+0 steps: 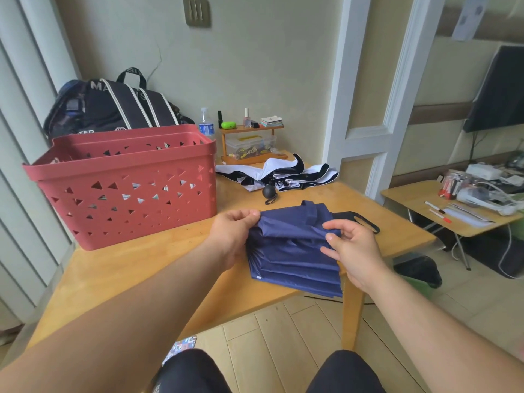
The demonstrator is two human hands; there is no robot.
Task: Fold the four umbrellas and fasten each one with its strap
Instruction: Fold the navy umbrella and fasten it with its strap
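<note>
- Pale green walls are backing a wooden desk (136, 268) that is standing on a light plank floor, with a white door frame rising to the right.
- On the desk's near right part a navy umbrella (292, 251) is lying collapsed, its cloth bunched in loose pleats and its lower edge hanging over the desk's front edge.
- Its strap (312, 214) is lying loose across the top of the cloth, not fastened.
- The left hand (232, 236) is gripping the cloth at the umbrella's upper left corner, thumb and fingers (249, 215) curled round a fold.
- The right hand (354, 248) is resting on the umbrella's right side; its thumb and forefinger are pinching a pleat, while the other fingers are lying half curled on the cloth.
- A black cord loop (368, 224) is sticking out past the right hand.
- Further back on the desk a black-and-white umbrella (283, 174) is lying unfolded and crumpled, its round black handle (268, 191) pointing toward the navy one.
- A red basket (127, 188) is standing on the left of the desk, near the left hand but apart from it.
- Behind it a black bag (113, 106) is leaning by the wall, beside a water bottle (206, 123) and a small wooden shelf (249, 143).
- A second desk (411, 199) with papers and pens is standing well apart on the right.
</note>
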